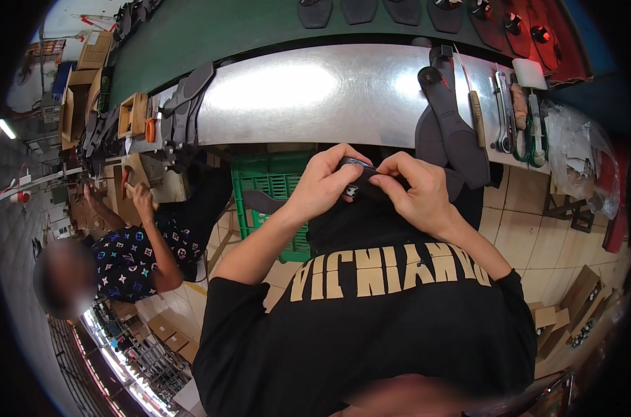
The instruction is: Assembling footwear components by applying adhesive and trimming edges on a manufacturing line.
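Observation:
Close to my body, just off the near edge of the metal bench, both hands pinch one small dark piece (366,175). My left hand (324,183) has thumb and fingers closed on its left end. My right hand (424,193) grips the right side between thumb and fingertips. Below the left fingers shows a small black-and-silver fitting (352,191); whether it is fixed to the piece I cannot tell. Against my black clothing, the piece's outline is hard to make out. Right of my hands, dark flat pads (461,149) with a round black knob overhang the bench edge.
The shiny metal bench (308,97) spans the front. An awl (475,115), wrenches (501,115) and green-handled scissors (520,142) lie at its right, beside a plastic bag (583,156). A green crate (260,167) stands below. At left, a co-worker holds a red-headed hammer (126,177).

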`<state>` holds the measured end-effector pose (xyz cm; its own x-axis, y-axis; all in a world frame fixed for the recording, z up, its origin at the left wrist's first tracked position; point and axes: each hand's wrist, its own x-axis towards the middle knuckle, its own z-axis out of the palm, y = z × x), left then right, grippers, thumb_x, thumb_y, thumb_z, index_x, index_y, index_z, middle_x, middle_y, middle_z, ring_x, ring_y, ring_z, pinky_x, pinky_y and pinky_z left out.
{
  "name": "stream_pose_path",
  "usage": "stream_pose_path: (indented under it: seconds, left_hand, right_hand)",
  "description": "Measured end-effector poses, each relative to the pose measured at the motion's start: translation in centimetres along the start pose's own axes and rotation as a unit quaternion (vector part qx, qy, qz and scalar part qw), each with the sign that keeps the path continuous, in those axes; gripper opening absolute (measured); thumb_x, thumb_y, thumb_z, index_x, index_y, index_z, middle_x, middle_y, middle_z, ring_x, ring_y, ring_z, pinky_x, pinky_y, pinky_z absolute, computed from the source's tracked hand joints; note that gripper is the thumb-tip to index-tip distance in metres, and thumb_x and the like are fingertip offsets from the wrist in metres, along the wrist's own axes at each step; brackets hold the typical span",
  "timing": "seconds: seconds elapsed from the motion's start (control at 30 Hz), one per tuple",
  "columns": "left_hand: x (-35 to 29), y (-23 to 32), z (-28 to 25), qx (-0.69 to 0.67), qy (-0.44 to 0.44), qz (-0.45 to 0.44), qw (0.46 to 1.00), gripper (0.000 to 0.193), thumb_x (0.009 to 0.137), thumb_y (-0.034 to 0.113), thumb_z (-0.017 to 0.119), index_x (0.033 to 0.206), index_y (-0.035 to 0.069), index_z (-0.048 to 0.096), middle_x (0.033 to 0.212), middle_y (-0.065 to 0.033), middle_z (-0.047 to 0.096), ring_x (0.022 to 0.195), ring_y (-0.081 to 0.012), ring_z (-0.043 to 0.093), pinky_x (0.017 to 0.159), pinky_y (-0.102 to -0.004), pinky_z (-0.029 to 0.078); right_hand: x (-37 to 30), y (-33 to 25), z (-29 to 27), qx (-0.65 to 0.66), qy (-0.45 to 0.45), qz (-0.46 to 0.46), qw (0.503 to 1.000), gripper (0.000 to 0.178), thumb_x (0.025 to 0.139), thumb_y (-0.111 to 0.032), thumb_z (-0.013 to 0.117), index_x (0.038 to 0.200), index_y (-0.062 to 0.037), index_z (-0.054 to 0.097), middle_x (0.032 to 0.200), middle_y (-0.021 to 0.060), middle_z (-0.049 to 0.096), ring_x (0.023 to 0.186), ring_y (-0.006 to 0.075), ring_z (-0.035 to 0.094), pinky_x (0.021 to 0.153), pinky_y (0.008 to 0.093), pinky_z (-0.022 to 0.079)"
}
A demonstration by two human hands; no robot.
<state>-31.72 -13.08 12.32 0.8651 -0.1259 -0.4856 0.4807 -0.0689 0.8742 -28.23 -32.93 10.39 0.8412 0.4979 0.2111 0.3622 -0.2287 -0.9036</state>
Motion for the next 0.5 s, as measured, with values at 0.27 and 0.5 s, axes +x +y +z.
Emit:
stream_pose_path:
  seconds: [0.27, 0.5]
  left_hand:
    - [-0.5, 0.4, 0.0, 0.017, 0.005, 0.049, 0.999, 0.017, 0.089, 0.008, 0.053, 0.099, -0.001, 0.062, 0.079, -0.0019, 0.061, 0.067, -0.005, 0.054, 0.051, -0.0204, 0.045]
    - [-1.0, 3.0, -0.1, -0.01, -0.04, 0.079, 0.996, 0.015, 0.088, 0.008, 0.055, 0.097, -0.001, 0.063, 0.078, -0.0036, 0.063, 0.056, -0.0071, 0.056, 0.048, -0.0188, 0.042]
  right_hand:
    - [0.4, -0.1, -0.6, 0.173, -0.055, 0.142, 0.973, 0.01, 0.083, -0.003, 0.072, 0.091, 0.0024, 0.069, 0.077, 0.004, 0.069, 0.068, 0.0065, 0.061, 0.061, 0.0209, 0.047]
    - [2.1, -0.7, -2.9, 0.31, -0.159, 0.212, 0.913, 0.01, 0.084, -0.007, 0.071, 0.084, 0.0025, 0.068, 0.072, 0.0004, 0.067, 0.07, 0.0029, 0.058, 0.063, 0.0206, 0.045]
